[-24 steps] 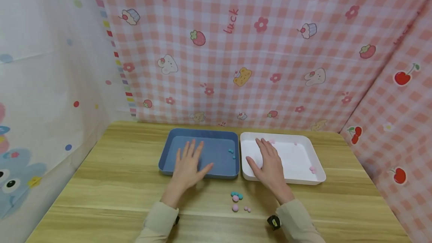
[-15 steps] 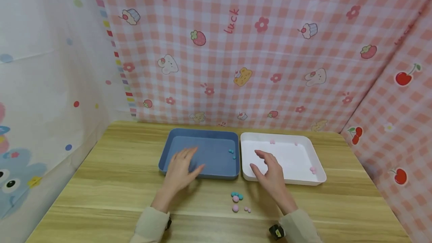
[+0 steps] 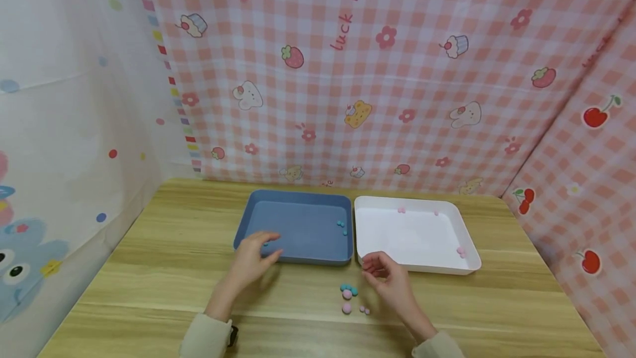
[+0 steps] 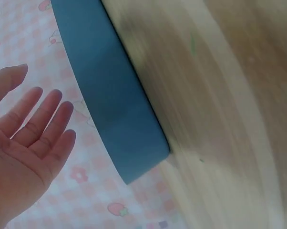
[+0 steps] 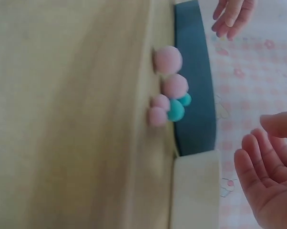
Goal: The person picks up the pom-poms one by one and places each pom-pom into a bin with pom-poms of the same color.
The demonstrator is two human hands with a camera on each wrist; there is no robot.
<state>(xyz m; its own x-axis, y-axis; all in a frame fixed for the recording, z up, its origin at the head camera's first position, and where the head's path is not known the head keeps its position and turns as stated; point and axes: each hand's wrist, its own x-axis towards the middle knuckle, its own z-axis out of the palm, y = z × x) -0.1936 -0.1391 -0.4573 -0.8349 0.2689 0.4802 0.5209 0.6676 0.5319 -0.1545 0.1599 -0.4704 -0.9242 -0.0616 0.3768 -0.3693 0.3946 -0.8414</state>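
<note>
Two trays side by side at the far middle of the table (image 3: 149,269): blue tray (image 3: 298,225) left, white tray (image 3: 412,233) right, edges nearly touching, likely set so for sorting by colour. Small cluster of pink and teal pompoms (image 3: 350,297) loose on the wood just near of the trays. Left hand (image 3: 253,258) over the blue tray's near left corner, fingers relaxed, holding nothing. Right hand (image 3: 385,278) just right of the pompoms, palm up-turned, fingers loosely curled, empty, not touching them.
</note>
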